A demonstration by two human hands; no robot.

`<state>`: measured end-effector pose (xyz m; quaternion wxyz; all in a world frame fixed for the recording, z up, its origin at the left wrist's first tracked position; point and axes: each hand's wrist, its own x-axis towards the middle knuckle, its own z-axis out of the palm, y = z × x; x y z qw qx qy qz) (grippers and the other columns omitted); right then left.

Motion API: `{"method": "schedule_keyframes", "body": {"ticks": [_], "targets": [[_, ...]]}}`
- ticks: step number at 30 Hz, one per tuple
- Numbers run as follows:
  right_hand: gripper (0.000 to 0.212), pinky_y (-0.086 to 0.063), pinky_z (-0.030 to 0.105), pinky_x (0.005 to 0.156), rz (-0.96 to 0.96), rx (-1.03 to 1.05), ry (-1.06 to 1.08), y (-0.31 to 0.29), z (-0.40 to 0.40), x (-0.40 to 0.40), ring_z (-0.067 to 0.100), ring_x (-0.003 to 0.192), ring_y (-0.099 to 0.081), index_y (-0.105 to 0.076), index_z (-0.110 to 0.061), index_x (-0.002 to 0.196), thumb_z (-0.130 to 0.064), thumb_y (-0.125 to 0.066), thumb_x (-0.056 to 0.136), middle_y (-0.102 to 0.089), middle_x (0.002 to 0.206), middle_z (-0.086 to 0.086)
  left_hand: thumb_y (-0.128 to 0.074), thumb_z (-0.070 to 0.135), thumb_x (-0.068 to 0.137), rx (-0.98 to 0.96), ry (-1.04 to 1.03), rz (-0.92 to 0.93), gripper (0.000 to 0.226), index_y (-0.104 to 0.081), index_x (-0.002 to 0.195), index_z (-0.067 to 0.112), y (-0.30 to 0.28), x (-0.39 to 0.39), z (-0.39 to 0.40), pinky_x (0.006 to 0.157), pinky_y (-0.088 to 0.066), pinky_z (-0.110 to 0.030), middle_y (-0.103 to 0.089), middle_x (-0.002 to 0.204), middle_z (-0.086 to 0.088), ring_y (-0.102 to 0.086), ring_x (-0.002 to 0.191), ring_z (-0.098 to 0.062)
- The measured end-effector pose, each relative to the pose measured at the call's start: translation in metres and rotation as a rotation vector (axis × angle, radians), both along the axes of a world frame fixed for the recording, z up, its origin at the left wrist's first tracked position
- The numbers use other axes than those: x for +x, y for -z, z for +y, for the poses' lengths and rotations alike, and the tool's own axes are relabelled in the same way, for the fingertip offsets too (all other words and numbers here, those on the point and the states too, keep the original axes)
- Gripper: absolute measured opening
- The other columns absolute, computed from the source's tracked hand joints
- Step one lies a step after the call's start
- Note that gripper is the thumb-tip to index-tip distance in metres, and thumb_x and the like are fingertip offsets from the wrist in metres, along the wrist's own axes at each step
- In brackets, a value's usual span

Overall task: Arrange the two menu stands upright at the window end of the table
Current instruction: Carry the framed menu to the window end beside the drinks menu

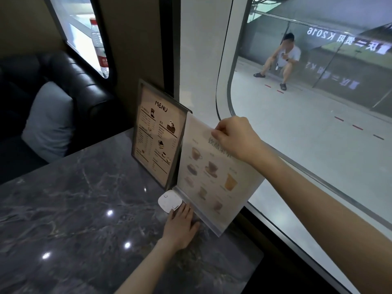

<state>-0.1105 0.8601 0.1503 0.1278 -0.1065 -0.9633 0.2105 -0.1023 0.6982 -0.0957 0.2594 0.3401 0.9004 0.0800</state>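
Two menu stands are at the window end of the dark marble table (84, 209). The dark-framed stand headed MENU (157, 134) is upright against the wall. Just to its right is a clear acrylic stand with pictures of drinks (212, 177), leaning slightly. My right hand (235, 136) pinches its top edge. My left hand (181, 224) lies flat on the table with its fingers against the acrylic stand's base and touching a small white device (169, 201).
The large window (307, 124) runs along the table's right edge; a person sits outside on the platform. A black sofa (70, 77) with a grey cushion (49, 119) is beyond the table's far side. A water bottle (99, 47) stands on a ledge.
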Motion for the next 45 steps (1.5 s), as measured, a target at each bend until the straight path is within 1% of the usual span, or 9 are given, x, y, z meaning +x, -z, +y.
{"method": "schedule_keyframes", "body": {"ticks": [5, 8, 16, 20, 25, 30, 36, 39, 45], "targets": [[0.032, -0.053, 0.049, 0.077, 0.039, -0.022, 0.043, 0.000, -0.002, -0.001, 0.043, 0.087, -0.061, -0.062, 0.014, 0.087, -0.016, -0.052, 0.088, -0.067, 0.090, 0.033, -0.020, 0.046, 0.097, -0.012, 0.001, 0.019, 0.064, -0.002, 0.149, 0.013, -0.005, -0.001, -0.006, 0.118, 0.004, -0.038, 0.001, 0.159, -0.001, 0.005, 0.146, -0.014], [0.033, -0.053, 0.050, 0.077, 0.042, -0.050, 0.060, -0.003, -0.002, -0.003, 0.044, 0.088, -0.061, -0.060, 0.017, 0.090, -0.015, -0.052, 0.088, -0.066, 0.091, 0.035, -0.019, 0.043, 0.098, -0.004, -0.017, 0.040, 0.060, -0.003, 0.149, 0.015, -0.006, 0.000, -0.013, 0.118, 0.004, -0.038, 0.000, 0.159, 0.001, 0.005, 0.146, -0.013], [0.032, -0.053, 0.049, 0.077, 0.021, -0.101, 0.064, -0.001, -0.005, -0.007, 0.041, 0.084, -0.062, -0.063, 0.015, 0.086, -0.015, -0.051, 0.088, -0.068, 0.087, 0.031, -0.018, 0.041, 0.098, 0.010, -0.036, 0.079, 0.058, -0.007, 0.149, 0.015, -0.005, 0.002, -0.021, 0.118, 0.002, -0.036, -0.004, 0.159, 0.002, 0.004, 0.146, -0.013], [0.030, -0.054, 0.045, 0.075, 0.012, -0.109, 0.057, -0.003, -0.005, -0.006, 0.037, 0.082, -0.063, -0.065, 0.013, 0.084, -0.014, -0.052, 0.086, -0.070, 0.084, 0.028, -0.018, 0.041, 0.098, 0.007, -0.044, 0.053, 0.058, -0.006, 0.149, 0.015, -0.003, 0.003, -0.019, 0.118, 0.002, -0.036, -0.003, 0.159, 0.002, 0.004, 0.146, -0.014], [0.030, -0.054, 0.048, 0.076, 0.008, -0.067, 0.037, 0.000, -0.007, -0.005, 0.036, 0.082, -0.063, -0.065, 0.010, 0.085, -0.016, -0.050, 0.086, -0.070, 0.085, 0.025, -0.018, 0.040, 0.098, 0.021, -0.058, 0.036, 0.058, -0.005, 0.149, 0.016, -0.001, 0.002, -0.018, 0.119, 0.001, -0.037, -0.002, 0.159, 0.001, 0.003, 0.146, -0.014], [0.031, -0.055, 0.051, 0.073, 0.015, 0.022, 0.030, 0.003, -0.007, -0.007, 0.042, 0.083, -0.062, -0.063, 0.011, 0.087, -0.016, -0.047, 0.085, -0.068, 0.086, 0.030, -0.019, 0.040, 0.098, 0.026, -0.063, 0.003, 0.058, -0.003, 0.149, 0.017, -0.002, 0.001, -0.017, 0.120, 0.000, -0.038, 0.001, 0.159, 0.002, 0.005, 0.146, -0.014], [0.031, -0.055, 0.051, 0.069, 0.011, 0.065, 0.018, 0.003, -0.004, -0.007, 0.043, 0.080, -0.061, -0.062, 0.012, 0.082, -0.015, -0.046, 0.085, -0.067, 0.082, 0.030, -0.019, 0.041, 0.098, 0.032, -0.070, -0.025, 0.058, -0.002, 0.149, 0.017, -0.001, 0.000, -0.015, 0.119, 0.000, -0.038, 0.003, 0.159, 0.002, 0.005, 0.146, -0.014], [0.033, -0.055, 0.051, 0.070, 0.004, 0.071, 0.016, 0.003, -0.004, -0.007, 0.042, 0.080, -0.061, -0.062, 0.011, 0.084, -0.017, -0.045, 0.084, -0.068, 0.083, 0.029, -0.019, 0.041, 0.098, 0.029, -0.069, -0.022, 0.058, -0.002, 0.149, 0.017, -0.001, 0.000, -0.015, 0.119, 0.000, -0.039, 0.003, 0.159, 0.002, 0.005, 0.146, -0.015], [0.034, -0.053, 0.045, 0.068, -0.038, 0.069, 0.034, 0.002, -0.005, -0.007, 0.041, 0.080, -0.060, -0.062, 0.009, 0.088, -0.019, -0.042, 0.086, -0.067, 0.085, 0.027, -0.019, 0.040, 0.098, 0.040, -0.076, -0.021, 0.058, -0.004, 0.149, 0.016, 0.000, 0.000, -0.015, 0.119, 0.000, -0.038, 0.001, 0.159, 0.002, 0.004, 0.146, -0.014]]}}
